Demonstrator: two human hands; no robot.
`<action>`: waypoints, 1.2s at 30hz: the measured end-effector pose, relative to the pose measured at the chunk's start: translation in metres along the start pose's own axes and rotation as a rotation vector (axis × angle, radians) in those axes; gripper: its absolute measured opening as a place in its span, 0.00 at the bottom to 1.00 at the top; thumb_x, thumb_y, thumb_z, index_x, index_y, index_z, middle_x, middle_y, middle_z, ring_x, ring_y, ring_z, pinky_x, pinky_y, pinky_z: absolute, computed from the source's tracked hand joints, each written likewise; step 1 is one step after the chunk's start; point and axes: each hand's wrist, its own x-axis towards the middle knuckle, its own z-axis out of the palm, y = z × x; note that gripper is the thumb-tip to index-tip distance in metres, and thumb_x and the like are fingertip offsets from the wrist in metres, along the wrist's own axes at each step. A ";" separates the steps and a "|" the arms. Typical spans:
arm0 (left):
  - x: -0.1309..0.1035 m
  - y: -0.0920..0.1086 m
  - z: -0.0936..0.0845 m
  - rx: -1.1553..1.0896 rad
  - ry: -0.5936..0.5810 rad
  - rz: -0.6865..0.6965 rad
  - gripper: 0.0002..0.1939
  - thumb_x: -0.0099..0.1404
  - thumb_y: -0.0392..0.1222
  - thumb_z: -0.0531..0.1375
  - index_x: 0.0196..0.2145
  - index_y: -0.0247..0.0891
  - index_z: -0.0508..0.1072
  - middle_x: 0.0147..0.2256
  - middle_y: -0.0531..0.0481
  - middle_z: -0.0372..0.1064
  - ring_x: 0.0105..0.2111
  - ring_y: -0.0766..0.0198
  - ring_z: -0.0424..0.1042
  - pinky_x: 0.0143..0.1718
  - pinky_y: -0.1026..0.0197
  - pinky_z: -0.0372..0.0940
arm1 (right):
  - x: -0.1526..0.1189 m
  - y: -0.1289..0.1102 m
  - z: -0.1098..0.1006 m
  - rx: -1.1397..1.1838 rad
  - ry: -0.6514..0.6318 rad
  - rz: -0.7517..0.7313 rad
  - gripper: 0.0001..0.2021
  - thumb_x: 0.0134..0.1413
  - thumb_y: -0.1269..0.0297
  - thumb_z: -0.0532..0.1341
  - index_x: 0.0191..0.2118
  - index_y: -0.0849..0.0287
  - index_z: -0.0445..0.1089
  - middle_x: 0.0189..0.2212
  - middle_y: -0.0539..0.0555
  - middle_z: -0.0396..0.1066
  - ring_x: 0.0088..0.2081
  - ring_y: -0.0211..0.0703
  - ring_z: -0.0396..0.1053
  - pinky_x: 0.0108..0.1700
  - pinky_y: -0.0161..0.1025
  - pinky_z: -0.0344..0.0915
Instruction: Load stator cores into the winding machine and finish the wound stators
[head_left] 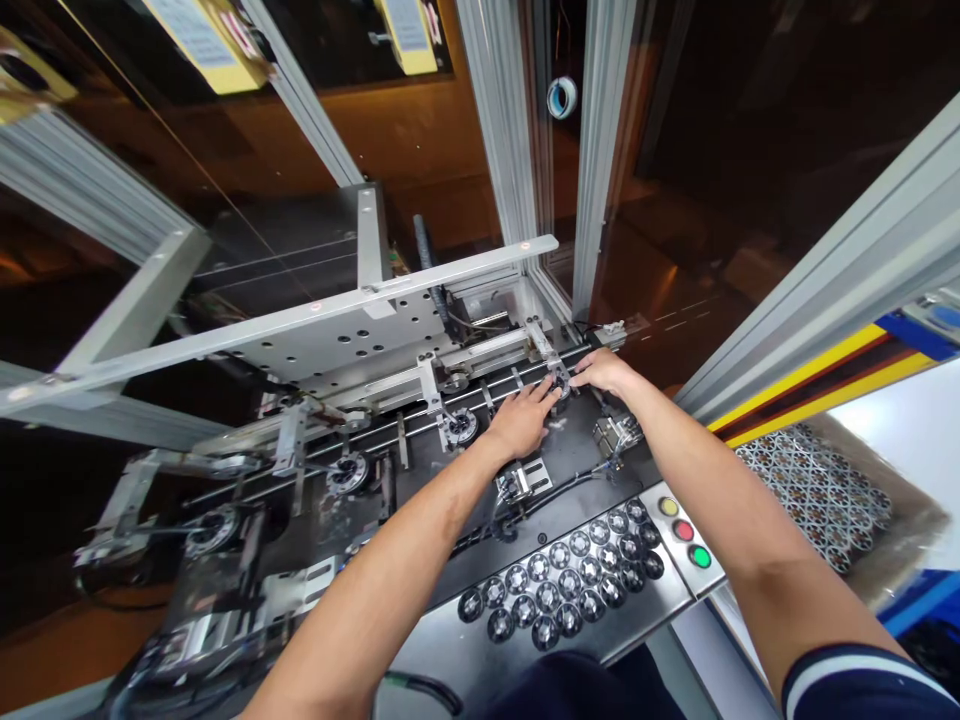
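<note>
Nearest: a navy sleeve with a white band at lower right, bare forearm running from it to the work.

Round dark-and-metal part: sits towards the back right corner of the dark metal-topped table, partly covered by fingers. Left hand outstretched over its near left side, fingers slightly parted, tips at the part, thumb apart; probably laid so to steady it. Right hand comes in from the right, thumb and forefinger close together by the part's edge; cannot tell whether they pinch anything. Coming from both sides presumably keeps the part square in its place.

Leftward along the table: a similar round slotted part beneath a silver metal bracket arm; the spacing suggests fixed stations.

Table's front edge: round black-rimmed parts with silver centres in close rows, likely for easy reach. Front right corner: yellow, red and green push buttons, clear of the parts.

Beyond the right edge: brown cardboard box of stacked grey metal parts.
</note>
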 end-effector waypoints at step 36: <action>0.002 -0.002 0.002 -0.075 -0.032 -0.027 0.45 0.58 0.30 0.63 0.69 0.44 0.52 0.73 0.43 0.36 0.67 0.42 0.56 0.64 0.41 0.60 | -0.016 -0.009 -0.018 0.020 0.207 -0.165 0.13 0.62 0.61 0.64 0.48 0.63 0.71 0.47 0.56 0.73 0.46 0.45 0.73 0.49 0.48 0.73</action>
